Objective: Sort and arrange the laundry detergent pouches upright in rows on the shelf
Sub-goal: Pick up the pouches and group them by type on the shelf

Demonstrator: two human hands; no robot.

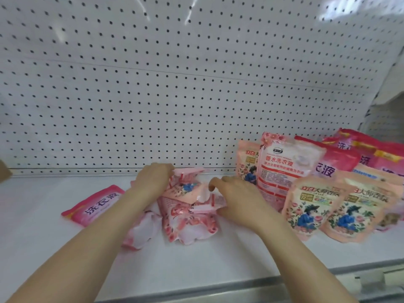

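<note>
detergent pouches (188, 206) are lying heaped on the shelf (65, 248). the left grip (153, 178) is clutching the heap's far edge, the right grip (238, 200) pinching its right side. upright pouches (306, 206) are standing just to the right; a pink pouch (94, 204) is lying flat to the left.

Bare forearms (87, 248), left hand (153, 178), right hand (238, 202).
</note>
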